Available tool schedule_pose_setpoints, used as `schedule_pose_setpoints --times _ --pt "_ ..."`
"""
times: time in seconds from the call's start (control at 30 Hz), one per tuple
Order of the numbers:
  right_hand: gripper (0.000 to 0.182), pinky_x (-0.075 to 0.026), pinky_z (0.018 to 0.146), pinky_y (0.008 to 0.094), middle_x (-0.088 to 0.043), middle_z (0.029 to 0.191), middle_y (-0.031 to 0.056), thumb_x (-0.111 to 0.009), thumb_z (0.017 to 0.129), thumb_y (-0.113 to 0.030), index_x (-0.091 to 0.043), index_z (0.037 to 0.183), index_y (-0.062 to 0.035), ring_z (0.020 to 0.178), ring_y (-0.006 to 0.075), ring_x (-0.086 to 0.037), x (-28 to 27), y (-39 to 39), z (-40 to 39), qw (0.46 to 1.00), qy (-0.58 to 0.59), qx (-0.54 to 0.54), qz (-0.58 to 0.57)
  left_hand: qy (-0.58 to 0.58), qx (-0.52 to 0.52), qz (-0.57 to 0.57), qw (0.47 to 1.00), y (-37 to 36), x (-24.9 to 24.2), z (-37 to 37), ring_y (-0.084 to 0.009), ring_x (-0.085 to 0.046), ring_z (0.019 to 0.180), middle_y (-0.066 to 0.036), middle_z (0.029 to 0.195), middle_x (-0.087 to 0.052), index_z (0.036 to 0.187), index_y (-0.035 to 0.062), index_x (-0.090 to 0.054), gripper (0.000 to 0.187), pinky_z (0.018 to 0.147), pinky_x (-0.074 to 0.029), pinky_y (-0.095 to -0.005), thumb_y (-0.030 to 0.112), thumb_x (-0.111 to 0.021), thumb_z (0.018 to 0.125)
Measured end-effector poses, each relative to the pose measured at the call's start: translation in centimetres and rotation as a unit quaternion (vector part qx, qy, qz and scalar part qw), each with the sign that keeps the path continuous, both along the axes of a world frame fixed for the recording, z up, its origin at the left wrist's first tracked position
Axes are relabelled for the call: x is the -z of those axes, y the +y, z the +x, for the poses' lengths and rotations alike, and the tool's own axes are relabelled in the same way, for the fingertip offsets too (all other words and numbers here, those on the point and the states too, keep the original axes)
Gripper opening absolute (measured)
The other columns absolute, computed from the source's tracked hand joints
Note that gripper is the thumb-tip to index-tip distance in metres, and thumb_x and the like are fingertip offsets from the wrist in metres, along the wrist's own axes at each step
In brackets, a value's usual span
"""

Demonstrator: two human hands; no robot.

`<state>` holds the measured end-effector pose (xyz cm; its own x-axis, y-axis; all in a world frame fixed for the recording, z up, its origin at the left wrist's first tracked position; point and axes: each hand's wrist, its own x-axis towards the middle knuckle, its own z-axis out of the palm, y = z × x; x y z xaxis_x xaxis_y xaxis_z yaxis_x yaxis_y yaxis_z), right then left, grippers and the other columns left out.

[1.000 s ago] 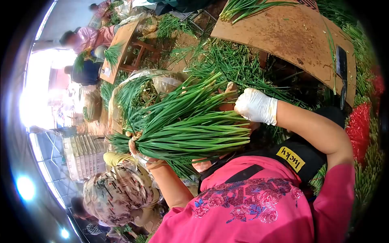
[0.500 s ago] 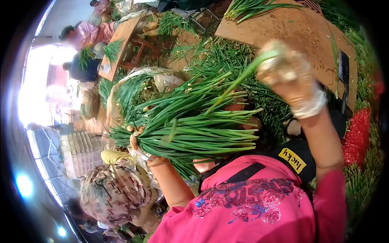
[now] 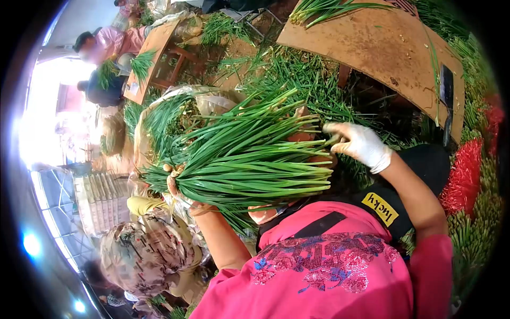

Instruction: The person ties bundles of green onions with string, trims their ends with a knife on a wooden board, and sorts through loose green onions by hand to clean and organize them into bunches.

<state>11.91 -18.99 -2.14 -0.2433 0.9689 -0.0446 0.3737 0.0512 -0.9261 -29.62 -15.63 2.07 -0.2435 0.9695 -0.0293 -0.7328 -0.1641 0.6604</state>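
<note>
Head view, only one here: main risk, I'd say, is the bundle of green stalks (image 3: 249,173) fanning apart or slipping, b/c the left hand (image 3: 173,184) alone holds it, at one end, & no tie is visible; the long free part sags & spreads, so a slack grip would likely spill stalks. Paler ends at R are uneven, a few sticking out, so those could snag on the right hand (image 3: 361,144) or get bent if it pushes in too hard. Stray stalks could also drop into the litter of greens (image 3: 297,80) on the ground beyond & be hard to pick out. Position: bundle lies crosswise betw. both hands, just beyond the pink top (image 3: 319,266); left hand is clenched round its L end, gloved fingers wrapped over the leaves; right hand, in a whitish glove, is just off the R end, fingers loosely curled, apparently w/ nothing in it; can't tell if fingertips brush the stalk ends. Far R, the bench (image 3: 366,40) carries a smaller bunch (image 3: 319,11) at its far L edge & a dark flat tool (image 3: 446,87) near its R edge, both well apart from the hands. Red strands (image 3: 463,183) sit R of the right arm; a plastic bag w/ greens (image 3: 172,119) is just beyond the left hand.
</note>
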Motion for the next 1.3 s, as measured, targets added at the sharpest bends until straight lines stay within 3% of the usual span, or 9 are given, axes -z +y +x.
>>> schedule_pose_setpoints --times 0.13,0.23,0.37,0.67,0.8,0.93,1.07,1.13,1.3 --pt "0.015 -0.051 0.067 0.0377 -0.064 0.079 0.0111 -0.056 0.077 -0.022 -0.067 0.077 -0.0113 0.077 0.0281 -0.063 3.1 0.9 3.2 0.953 -0.266 -0.109 0.094 -0.049 0.053 0.042 0.997 0.1 1.0 -1.9 -0.0237 -0.059 0.092 -0.005 0.099 -0.064 0.107 0.0125 -0.060 0.027 0.087 -0.047 -0.0469 0.027 -0.060 0.085" --pt "0.017 -0.053 0.066 0.0359 -0.067 0.088 0.0115 -0.061 0.070 -0.010 -0.071 0.083 -0.0095 0.085 0.0227 -0.066 6.5 1.9 10.2 0.696 -0.707 -0.115 -0.046 -0.085 0.080 0.065 0.991 -0.5 -0.2 -0.9 -0.0199 -0.059 0.089 -0.003 0.092 -0.063 0.107 0.0143 -0.058 0.020 0.086 -0.047 -0.0435 0.020 -0.059 0.088" --pt "0.007 -0.050 0.066 0.0380 -0.059 0.077 0.0089 -0.061 0.075 -0.013 -0.063 0.080 -0.0095 0.075 0.0272 -0.061 -1.4 4.0 4.6 0.883 -0.397 -0.021 0.248 -0.048 0.086 0.084 0.992 -0.5 -2.0 1.4 -0.0169 -0.060 0.086 -0.001 0.088 -0.063 0.108 0.0153 -0.055 0.021 0.085 -0.048 -0.0424 0.015 -0.058 0.087" --pt "0.007 -0.047 0.066 0.0365 -0.059 0.072 0.0055 -0.059 0.069 -0.017 -0.059 0.072 -0.0107 0.073 0.0246 -0.061 -0.5 7.4 -9.2 0.854 -0.310 -0.130 0.397 -0.052 0.101 0.106 0.988 0.4 -1.8 0.2 -0.0162 -0.058 0.089 0.000 0.092 -0.062 0.106 0.0155 -0.058 0.025 0.088 -0.046 -0.0442 0.010 -0.057 0.081" --pt "0.002 -0.050 0.065 0.0369 -0.063 0.071 0.0102 -0.063 0.064 -0.007 -0.062 0.066 -0.0080 0.073 0.0264 -0.065 -1.4 6.8 -2.6 0.858 -0.411 -0.142 0.274 -0.101 0.105 0.132 0.981 0.4 -0.8 -0.9 -0.0148 -0.059 0.091 0.000 0.092 -0.065 0.110 0.0148 -0.057 0.025 0.095 -0.043 -0.0456 0.013 -0.056 0.085" --pt "0.010 -0.051 0.066 0.0395 -0.066 0.080 0.0093 -0.060 0.072 -0.011 -0.069 0.077 -0.0104 0.080 0.0276 -0.064 5.9 5.9 10.9 0.633 -0.719 -0.269 -0.099 -0.079 0.040 0.123 0.988 0.2 -1.1 -1.4 -0.0150 -0.059 0.088 0.000 0.089 -0.064 0.110 0.0132 -0.057 0.026 0.092 -0.044 -0.0429 0.013 -0.056 0.085" --pt "0.012 -0.050 0.071 0.0397 -0.064 0.082 0.0107 -0.057 0.078 -0.018 -0.064 0.079 -0.0078 0.080 0.0307 -0.062 -3.2 5.1 4.1 0.907 -0.387 -0.096 0.135 -0.060 0.033 0.099 0.993 0.3 -1.3 0.2 -0.0168 -0.058 0.089 -0.002 0.091 -0.064 0.107 0.0143 -0.059 0.020 0.087 -0.047 -0.0394 0.015 -0.056 0.087" --pt "0.014 -0.049 0.070 0.0397 -0.062 0.079 0.0109 -0.055 0.081 -0.018 -0.064 0.080 -0.0079 0.077 0.0303 -0.061 -5.8 5.1 -0.8 0.951 -0.229 -0.117 0.169 -0.082 0.041 0.101 0.991 0.3 -1.1 -0.2 -0.0172 -0.059 0.090 -0.002 0.091 -0.063 0.106 0.0144 -0.058 0.020 0.088 -0.047 -0.0424 0.014 -0.056 0.086" --pt "0.010 -0.048 0.067 0.0374 -0.059 0.074 0.0110 -0.061 0.079 -0.014 -0.063 0.083 -0.0055 0.073 0.0297 -0.059 -5.4 7.8 -4.9 0.939 -0.199 -0.107 0.258 -0.046 0.044 0.110 0.992 0.8 -1.7 0.7 -0.0193 -0.060 0.089 -0.004 0.094 -0.063 0.108 0.0147 -0.056 0.024 0.089 -0.047 -0.0462 0.016 -0.058 0.084"
